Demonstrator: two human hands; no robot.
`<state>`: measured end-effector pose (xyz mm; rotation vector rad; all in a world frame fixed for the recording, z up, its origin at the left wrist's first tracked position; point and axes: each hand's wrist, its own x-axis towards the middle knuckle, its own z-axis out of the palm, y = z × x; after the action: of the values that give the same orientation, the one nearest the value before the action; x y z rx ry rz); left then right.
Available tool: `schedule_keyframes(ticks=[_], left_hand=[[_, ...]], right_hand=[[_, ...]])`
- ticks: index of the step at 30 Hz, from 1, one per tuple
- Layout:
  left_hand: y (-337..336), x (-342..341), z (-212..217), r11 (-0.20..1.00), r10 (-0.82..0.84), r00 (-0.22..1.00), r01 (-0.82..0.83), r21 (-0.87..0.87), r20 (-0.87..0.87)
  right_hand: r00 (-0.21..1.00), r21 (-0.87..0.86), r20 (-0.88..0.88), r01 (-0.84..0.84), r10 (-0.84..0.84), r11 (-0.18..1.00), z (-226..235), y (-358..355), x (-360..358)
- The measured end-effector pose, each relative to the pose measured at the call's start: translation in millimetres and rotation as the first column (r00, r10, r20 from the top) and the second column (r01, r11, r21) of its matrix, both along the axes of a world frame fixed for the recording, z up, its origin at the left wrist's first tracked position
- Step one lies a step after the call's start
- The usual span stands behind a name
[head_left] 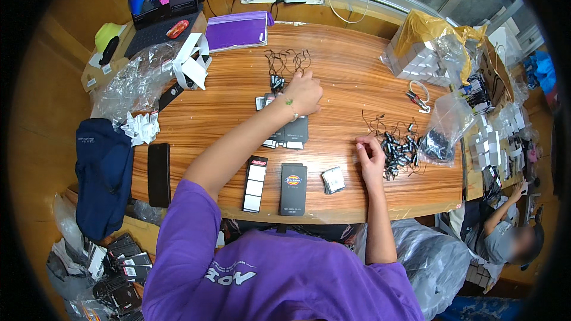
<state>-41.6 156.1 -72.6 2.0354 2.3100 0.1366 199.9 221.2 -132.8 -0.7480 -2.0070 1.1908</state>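
So from the head cam, the left hand [303, 92] is reaching way out across the wooden bench [351, 59], fingers curled down loosely onto a small bunch of black string loops [286, 62], touching them but not really clamping anything. The right hand [370, 156] is sitting nearer the front edge, fingers pinching together right beside a bigger heap of black cords with little clips [397, 145]; can't tell if it's actually gripping one. Dark flat tags [292, 189] are lying between the arms, a laptop [160, 6] is glowing at the far left corner, and another person is sitting low on the right.
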Motion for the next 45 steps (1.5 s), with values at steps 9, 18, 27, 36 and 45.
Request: schedule_keyframes(ticks=[9, 18, 27, 36, 45], left_hand=[[15, -12, -13, 0.99, 0.058, 0.996, -0.048, -0.129, 0.071], [21, -10, -15, 0.969, 0.047, 0.999, -0.041, -0.242, 0.02], [25, -53, -28, 0.93, 0.136, 0.801, -0.306, 0.203, 0.584], [9, -128, -60, 0.726, 0.132, 0.512, -0.633, 0.27, 0.849], [21, -158, -66, 0.67, 0.044, 0.515, -0.651, 0.357, 0.856]], right_hand=[[1.0, 0.069, 0.024, -0.018, 0.016, 0.997, 1, -1, -1], [1.0, -0.008, -0.011, -0.003, 0.003, 1.0, -5, 2, 0], [1.0, -0.061, -0.024, 0.013, -0.014, 0.998, -11, 3, 1], [0.999, -0.031, -0.044, 0.006, -0.008, 1.0, -10, 2, 1], [1.0, 0.016, -0.013, 0.019, -0.019, 1.0, -8, 2, 1]])
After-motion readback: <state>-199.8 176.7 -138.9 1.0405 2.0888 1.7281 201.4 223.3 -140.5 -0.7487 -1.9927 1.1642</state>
